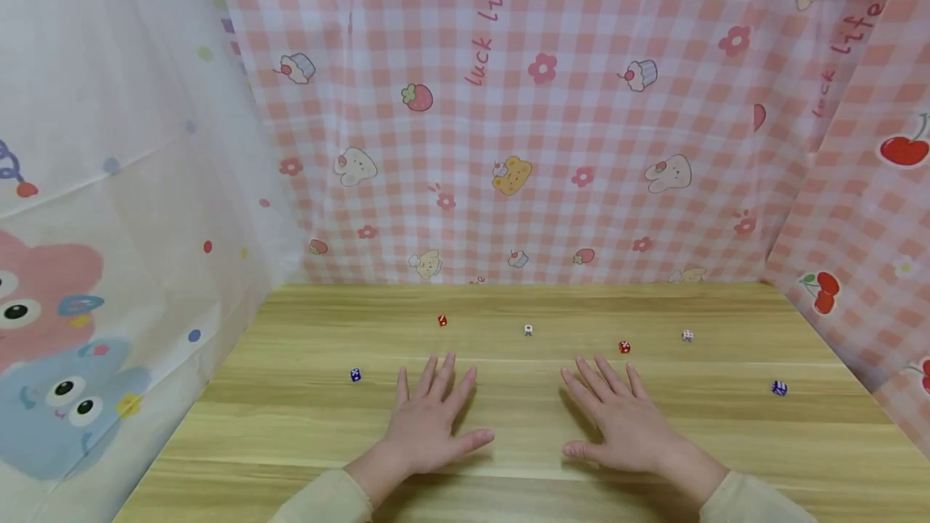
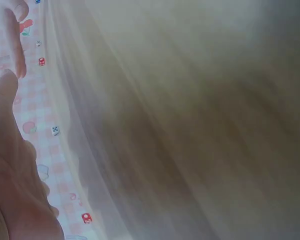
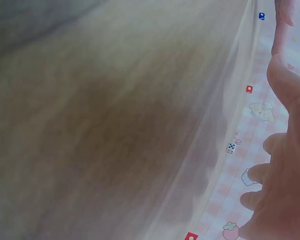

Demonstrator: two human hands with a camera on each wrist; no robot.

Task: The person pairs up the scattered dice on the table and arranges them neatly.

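Note:
Both hands are over the wooden table, palms down with fingers spread, holding nothing. My left hand (image 1: pixel 429 426) is nearest to a blue die (image 1: pixel 355 375) on its left, and a red die (image 1: pixel 442 320) lies beyond its fingertips. Past the fingers of my right hand (image 1: pixel 628 426) is another red die (image 1: pixel 625 347), with a white die (image 1: pixel 688 336) a little farther right. Between the hands and farther back sits a second white die (image 1: pixel 528 330). Another blue die (image 1: pixel 780 388) lies at the right. In the left wrist view, a white die (image 2: pixel 55 130) shows beyond the hand.
The wooden table (image 1: pixel 523 402) ends at a pink checked cloth (image 1: pixel 472 127) hanging behind it. A white patterned cloth (image 1: pixel 145 144) hangs along the left side, and a cherry-printed cloth (image 1: pixel 865 208) along the right.

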